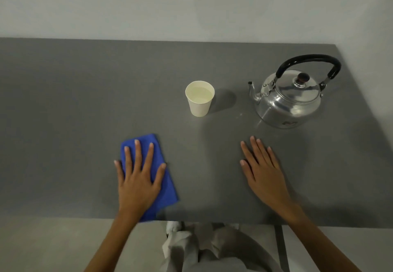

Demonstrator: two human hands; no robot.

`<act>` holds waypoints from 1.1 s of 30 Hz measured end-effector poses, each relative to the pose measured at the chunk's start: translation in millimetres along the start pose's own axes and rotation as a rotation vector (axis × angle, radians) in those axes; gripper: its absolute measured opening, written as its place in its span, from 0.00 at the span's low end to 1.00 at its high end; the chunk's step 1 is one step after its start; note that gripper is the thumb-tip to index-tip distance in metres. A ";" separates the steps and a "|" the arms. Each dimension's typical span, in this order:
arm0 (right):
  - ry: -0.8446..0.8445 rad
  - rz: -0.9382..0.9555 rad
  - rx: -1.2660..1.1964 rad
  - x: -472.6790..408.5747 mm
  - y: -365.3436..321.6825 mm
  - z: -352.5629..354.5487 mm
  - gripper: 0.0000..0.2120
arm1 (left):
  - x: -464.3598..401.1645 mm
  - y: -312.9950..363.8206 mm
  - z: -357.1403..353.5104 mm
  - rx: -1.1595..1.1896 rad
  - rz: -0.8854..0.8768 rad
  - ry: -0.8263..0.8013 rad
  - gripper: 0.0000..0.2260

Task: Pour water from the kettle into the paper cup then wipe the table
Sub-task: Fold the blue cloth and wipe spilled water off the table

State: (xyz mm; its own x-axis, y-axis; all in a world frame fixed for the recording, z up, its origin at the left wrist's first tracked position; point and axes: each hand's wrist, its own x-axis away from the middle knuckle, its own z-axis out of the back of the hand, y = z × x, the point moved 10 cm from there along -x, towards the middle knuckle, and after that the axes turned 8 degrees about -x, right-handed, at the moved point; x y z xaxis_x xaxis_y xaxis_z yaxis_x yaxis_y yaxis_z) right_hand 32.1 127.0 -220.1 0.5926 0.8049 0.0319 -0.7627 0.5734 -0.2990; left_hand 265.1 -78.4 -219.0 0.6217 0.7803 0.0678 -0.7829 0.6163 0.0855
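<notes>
Left hand (139, 183) flat, fingers spread, pressing cloth (163, 188) on table (85, 101); right hand (263, 170) flat, grips nothing. Cup (200, 99) filled.

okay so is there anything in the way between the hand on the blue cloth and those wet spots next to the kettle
Nothing visible blocks it. The left hand lies flat on the blue cloth, and bare table runs from there to the droplets beside the kettle. The paper cup stands farther back, and the right hand lies nearer.

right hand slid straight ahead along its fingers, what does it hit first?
Probably nothing. The right hand lies flat on the table, fingers angled forward and slightly left, toward the gap between the paper cup and kettle. The cup is the nearer risk; small droplets lie nearby.
</notes>
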 end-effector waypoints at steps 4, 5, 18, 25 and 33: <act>0.016 -0.004 0.011 1.0 -0.5 1.0 0.26 | -46.4 13.4 2.4 0.020 0.144 0.036 0.32; 0.016 -0.004 0.016 1.0 -0.6 0.7 0.26 | -54.0 27.1 0.3 0.017 0.148 0.034 0.32; 0.036 0.007 -0.006 0.1 -0.2 0.8 0.28 | 42.6 157.7 -26.2 -0.011 -0.420 0.000 0.28; 0.036 0.004 -0.004 0.9 0.9 0.7 0.27 | 48.3 69.4 -24.2 -0.030 -0.368 -0.033 0.29; 0.038 0.001 0.020 0.6 1.2 -1.0 0.27 | -37.8 2.9 7.7 0.022 -0.140 0.024 0.31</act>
State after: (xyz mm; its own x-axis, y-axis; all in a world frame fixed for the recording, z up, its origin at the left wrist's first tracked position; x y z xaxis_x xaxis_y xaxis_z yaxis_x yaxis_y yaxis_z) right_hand 31.7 128.0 -221.4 0.6010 0.7993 -0.0052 -0.7682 0.5758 -0.2799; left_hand 239.5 -106.9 -213.7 0.7239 0.6892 0.0303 -0.6875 0.7172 0.1141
